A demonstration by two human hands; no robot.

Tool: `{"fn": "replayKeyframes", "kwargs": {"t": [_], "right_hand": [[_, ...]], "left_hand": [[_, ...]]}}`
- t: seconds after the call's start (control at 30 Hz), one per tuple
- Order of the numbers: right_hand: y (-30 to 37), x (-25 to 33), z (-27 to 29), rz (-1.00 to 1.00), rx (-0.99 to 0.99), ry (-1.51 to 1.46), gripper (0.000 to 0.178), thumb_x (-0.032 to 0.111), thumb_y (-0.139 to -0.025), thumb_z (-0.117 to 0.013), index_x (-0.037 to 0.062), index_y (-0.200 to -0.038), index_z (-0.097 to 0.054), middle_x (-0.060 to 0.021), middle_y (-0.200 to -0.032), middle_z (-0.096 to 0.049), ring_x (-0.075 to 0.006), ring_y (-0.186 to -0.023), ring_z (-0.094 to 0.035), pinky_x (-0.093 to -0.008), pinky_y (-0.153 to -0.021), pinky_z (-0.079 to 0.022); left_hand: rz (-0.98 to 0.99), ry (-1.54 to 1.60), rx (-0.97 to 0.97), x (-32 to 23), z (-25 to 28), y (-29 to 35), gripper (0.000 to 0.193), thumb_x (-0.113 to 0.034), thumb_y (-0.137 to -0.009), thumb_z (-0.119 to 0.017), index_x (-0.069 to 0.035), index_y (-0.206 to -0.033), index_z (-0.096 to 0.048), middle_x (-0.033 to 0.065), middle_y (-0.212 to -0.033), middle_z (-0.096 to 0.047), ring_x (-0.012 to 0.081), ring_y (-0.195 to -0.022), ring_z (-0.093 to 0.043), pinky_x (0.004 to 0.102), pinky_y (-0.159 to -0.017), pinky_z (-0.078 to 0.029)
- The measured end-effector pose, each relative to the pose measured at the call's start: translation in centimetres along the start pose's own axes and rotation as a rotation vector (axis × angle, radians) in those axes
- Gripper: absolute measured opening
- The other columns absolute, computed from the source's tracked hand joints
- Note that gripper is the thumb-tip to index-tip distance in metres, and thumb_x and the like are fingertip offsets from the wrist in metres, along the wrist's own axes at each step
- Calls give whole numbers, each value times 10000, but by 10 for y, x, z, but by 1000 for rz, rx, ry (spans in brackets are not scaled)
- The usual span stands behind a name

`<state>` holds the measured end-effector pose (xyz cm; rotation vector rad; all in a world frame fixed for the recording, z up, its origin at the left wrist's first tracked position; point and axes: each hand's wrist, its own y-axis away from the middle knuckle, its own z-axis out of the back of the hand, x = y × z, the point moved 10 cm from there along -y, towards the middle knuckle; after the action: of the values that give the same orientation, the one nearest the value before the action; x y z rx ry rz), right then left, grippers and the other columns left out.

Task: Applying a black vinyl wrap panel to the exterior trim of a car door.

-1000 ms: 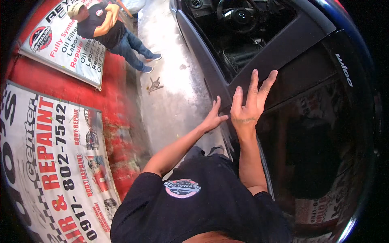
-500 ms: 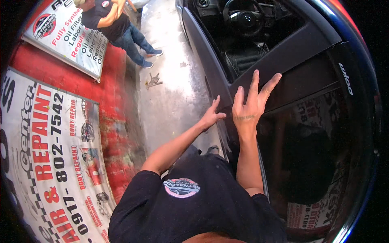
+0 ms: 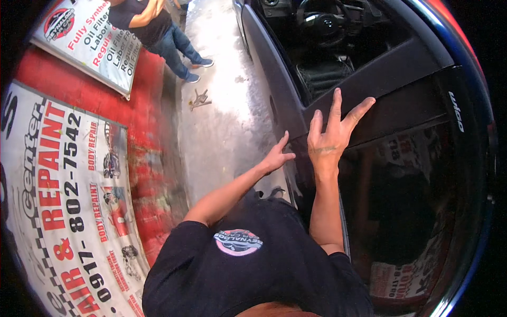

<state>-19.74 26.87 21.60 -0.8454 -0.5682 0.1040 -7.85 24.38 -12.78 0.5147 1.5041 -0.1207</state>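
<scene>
The bare, empty right hand point(image 3: 330, 140), fingers spread wide, and bare, empty left hand point(image 3: 275, 158), loosely open, are near the glossy black car point(image 3: 396, 211) along the right edge of the grey concrete floor point(image 3: 222, 127)

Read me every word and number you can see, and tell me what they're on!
I won't copy the words, but here's where they are:
Upper banner: red and black lettering, round emblem.
Lower banner: red and black words, black digits; tiniest lines blurred.
Black shirt: badge with lettering.
Dark car: short pale lettering; dim reflected letters, hard to read.
Steering wheel: centre mark, too small.
Right hand: dark marking, too small.
</scene>
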Motion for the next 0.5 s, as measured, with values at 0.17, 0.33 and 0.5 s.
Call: {"fn": "replayKeyframes", "kwargs": {"t": [0.17,0.33,0.5], "right_hand": [[0,-1,-2,9,16,1,575,107,-882,-668,-8,-1429,-530,-460,-1577,25,-620,-1478,-21,-578,-1221,-162],[1,-2,-3,9,28,42,562,116,-895,-664,-7,-1427,-531,-461,-1577,33,-621,-1478,-11,-580,-1219,-160],[0,1,-3,26,11,37,563,112,-892,-664,-8,-1426,-531,-464,-1575,37,-625,-1475,4,-574,-1224,-140]], "left_hand": [[-11,-112,-18,1,7,-1,981,-141,-898,-726,-143,-1647,-92,97,-1505,-450,108,-882,-514,270,-740,-495],[32,-12,-53,-6,8,18,838,-137,-930,-692,-126,-1620,-218,133,-1430,-532,155,-1059,-608,313,-816,-547],[211,222,-40,-32,11,55,556,-135,-964,-645,-46,-1482,-465,139,-1244,-643,208,-1053,-663,361,-823,-576]]}}
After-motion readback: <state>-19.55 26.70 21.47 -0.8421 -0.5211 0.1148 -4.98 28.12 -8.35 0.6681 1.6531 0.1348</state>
